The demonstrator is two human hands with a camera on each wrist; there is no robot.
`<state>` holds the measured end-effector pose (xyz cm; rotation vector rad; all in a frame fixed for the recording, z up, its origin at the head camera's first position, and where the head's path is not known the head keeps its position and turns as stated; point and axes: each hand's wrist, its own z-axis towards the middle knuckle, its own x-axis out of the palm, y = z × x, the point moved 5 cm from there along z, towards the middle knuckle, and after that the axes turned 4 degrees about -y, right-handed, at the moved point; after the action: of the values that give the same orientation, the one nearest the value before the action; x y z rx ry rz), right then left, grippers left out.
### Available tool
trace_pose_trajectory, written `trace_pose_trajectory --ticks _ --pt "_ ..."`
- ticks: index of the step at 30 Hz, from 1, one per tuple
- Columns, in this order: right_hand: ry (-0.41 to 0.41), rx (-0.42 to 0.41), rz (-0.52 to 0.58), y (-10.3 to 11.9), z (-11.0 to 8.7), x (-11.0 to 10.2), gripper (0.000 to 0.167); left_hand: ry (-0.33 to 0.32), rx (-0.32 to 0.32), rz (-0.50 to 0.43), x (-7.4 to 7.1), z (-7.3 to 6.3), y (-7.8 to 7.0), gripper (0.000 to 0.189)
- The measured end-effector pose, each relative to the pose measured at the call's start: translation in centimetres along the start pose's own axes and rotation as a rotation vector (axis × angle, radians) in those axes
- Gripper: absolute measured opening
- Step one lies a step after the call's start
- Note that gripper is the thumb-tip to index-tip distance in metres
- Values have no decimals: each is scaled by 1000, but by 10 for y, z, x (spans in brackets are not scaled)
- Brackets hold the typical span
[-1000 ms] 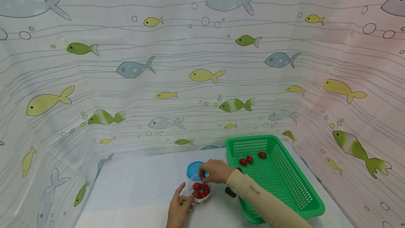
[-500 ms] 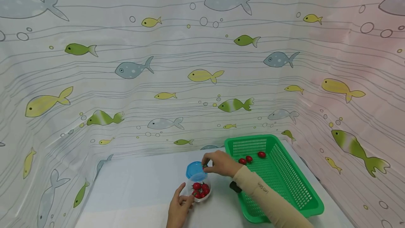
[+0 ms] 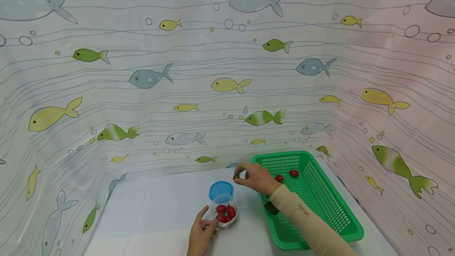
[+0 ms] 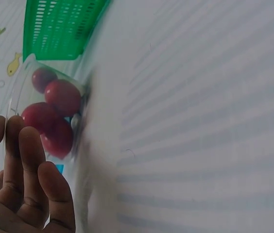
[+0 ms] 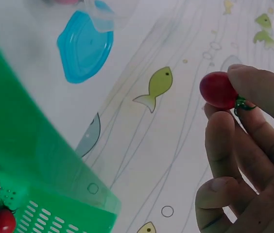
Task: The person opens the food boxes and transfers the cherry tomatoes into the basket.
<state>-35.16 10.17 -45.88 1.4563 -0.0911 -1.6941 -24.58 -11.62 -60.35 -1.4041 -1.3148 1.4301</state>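
Observation:
Between thumb and fingertips, my right hand [image 3: 256, 177] pinches a cherry tomato [image 5: 218, 90] with a green stalk, raised near the left rim of the green basket. My left hand [image 3: 202, 230] holds the near-left side of a small clear plastic container [image 4: 16, 85], its thumb and finger at the rim. Inside the container lie several red cherry tomatoes [image 3: 221, 209]. Directly behind it is a blue lid [image 3: 221, 189], lying on the white table. Part of the lid shows through the container's clear edge.
A green perforated basket [image 3: 284, 155] stands at the right, with a few loose tomatoes [image 3: 293, 173] near its back; the right forearm crosses above it. A fish-patterned curtain [image 3: 185, 90] encloses the back and sides of the table.
My right hand has moved up and right, away from the container and past the lid, carrying the tomato towards the basket. The left hand and container stay in place.

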Motion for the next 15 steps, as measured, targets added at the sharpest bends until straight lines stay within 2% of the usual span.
trace_pose_trajectory --ticks 5,10,15 --pt "-64 12 -18 -8 -2 -11 15 0 -3 -5 0 0 -1 72" --pt "-120 19 12 -17 -3 -23 15 -1 -8 -8 -1 -1 -1 73" --pt "-160 62 31 -32 -6 -32 14 1 -14 -4 -1 0 -1 73"
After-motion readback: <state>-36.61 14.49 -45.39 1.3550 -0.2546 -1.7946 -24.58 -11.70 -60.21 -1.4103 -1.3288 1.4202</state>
